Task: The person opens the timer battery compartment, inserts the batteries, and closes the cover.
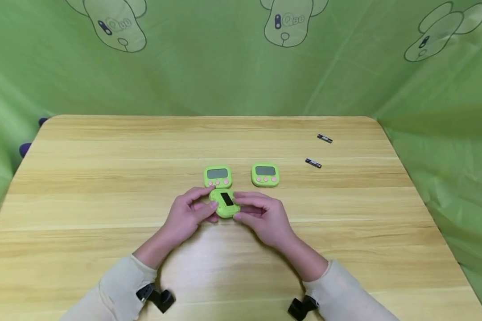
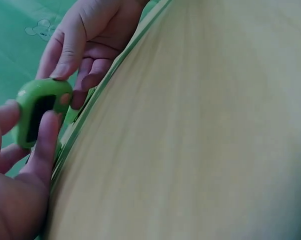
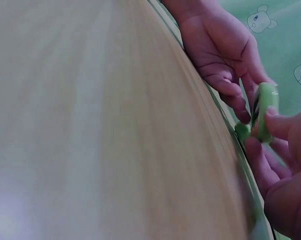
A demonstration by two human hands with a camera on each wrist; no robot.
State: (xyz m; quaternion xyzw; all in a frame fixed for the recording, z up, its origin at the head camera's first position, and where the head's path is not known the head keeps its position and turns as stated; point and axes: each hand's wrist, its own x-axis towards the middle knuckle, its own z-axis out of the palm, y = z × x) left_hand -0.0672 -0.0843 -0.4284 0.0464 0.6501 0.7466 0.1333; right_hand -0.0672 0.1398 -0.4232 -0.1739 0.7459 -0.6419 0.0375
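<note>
A green digital timer (image 1: 226, 210) is held between both hands above the table, its back with a black rectangle turned up toward the head view. My left hand (image 1: 186, 214) pinches its left side between thumb and fingers. On the opposite side, my right hand (image 1: 266, 218) grips the edge with thumb and fingertips. The left wrist view shows the timer's (image 2: 28, 95) dark screen and an orange-pink button on its underside. Just beyond the hands lies a second green timer (image 1: 217, 174), screen up, partly overlapped by the held one. A third timer (image 1: 265, 171) lies to its right.
Two small dark batteries, one nearer (image 1: 313, 163) and one farther (image 1: 324, 138), lie at the back right of the wooden table (image 1: 104, 178). Green curtain (image 1: 224, 80) with printed cartoon heads surrounds the far and side edges. Black camera mounts (image 1: 156, 298) sit on both sleeves.
</note>
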